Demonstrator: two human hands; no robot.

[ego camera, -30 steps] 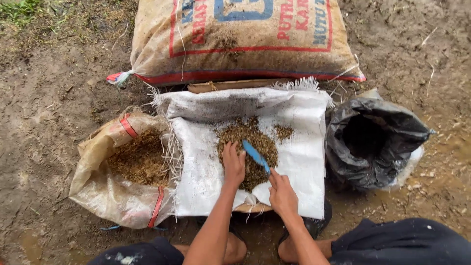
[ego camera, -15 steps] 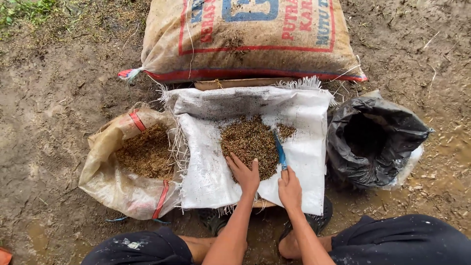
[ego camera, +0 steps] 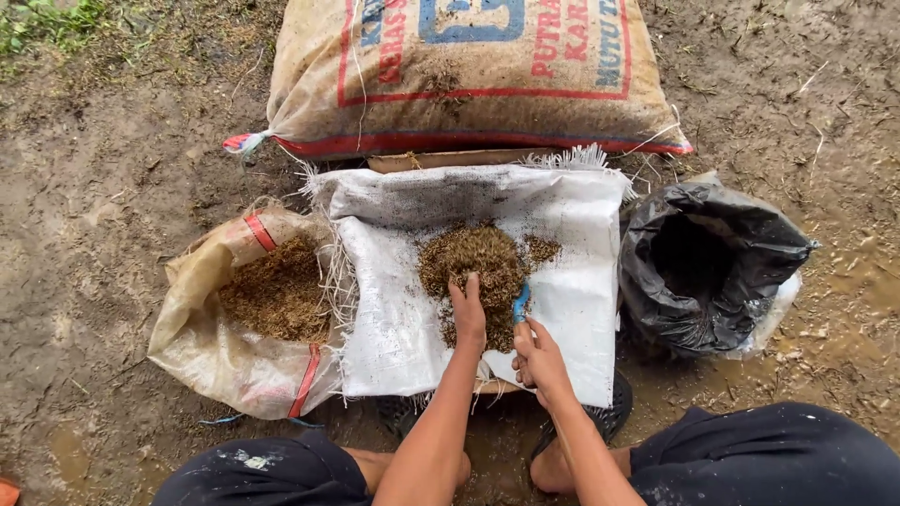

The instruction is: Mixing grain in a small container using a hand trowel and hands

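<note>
A pile of brown husk-like material (ego camera: 476,262) lies on a white woven sack (ego camera: 394,309) spread flat on the ground. My left hand (ego camera: 467,314) rests flat on the near edge of the pile, fingers pointing away from me. My right hand (ego camera: 536,354) sits just right of it and holds a small blue tool (ego camera: 520,303) whose tip touches the pile's right side. My forearms reach in from the bottom of the view between my knees.
A tan plastic bag (ego camera: 216,356) with more brown material lies open at the left. An open black plastic bag (ego camera: 705,267) stands at the right. A large full printed sack (ego camera: 469,75) lies behind. Wet muddy soil (ego camera: 103,187) surrounds everything.
Both hands have shifted right along the pile's near edge. The blue tool has swung from lying across the pile to its right side, held more upright.
</note>
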